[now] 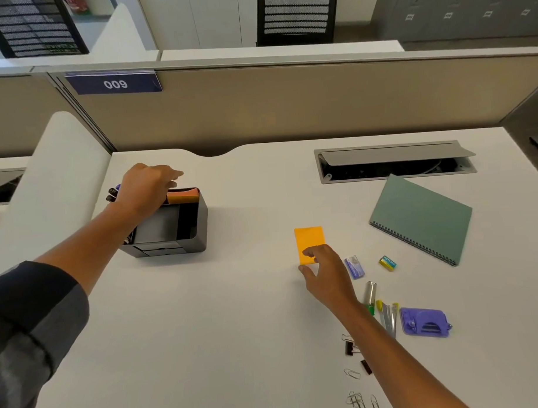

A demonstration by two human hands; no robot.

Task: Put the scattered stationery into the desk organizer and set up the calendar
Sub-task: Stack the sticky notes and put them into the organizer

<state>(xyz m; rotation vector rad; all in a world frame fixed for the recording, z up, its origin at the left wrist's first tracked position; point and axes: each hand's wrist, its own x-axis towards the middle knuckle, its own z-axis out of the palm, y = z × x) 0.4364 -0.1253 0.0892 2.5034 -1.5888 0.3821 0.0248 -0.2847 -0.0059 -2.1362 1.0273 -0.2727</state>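
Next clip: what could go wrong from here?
The right hand meets only the near edge of the orange sticky-note pad, which may slide instead of lifting. The right forearm lies beside the binder clips and could scatter them. The left hand hangs over the desk organizer, possibly blocking the drop.

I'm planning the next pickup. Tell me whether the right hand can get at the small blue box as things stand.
Probably yes. The small blue box lies bare on the desk just beside the right hand, with nothing on it. But that hand is pinching the orange sticky pad.
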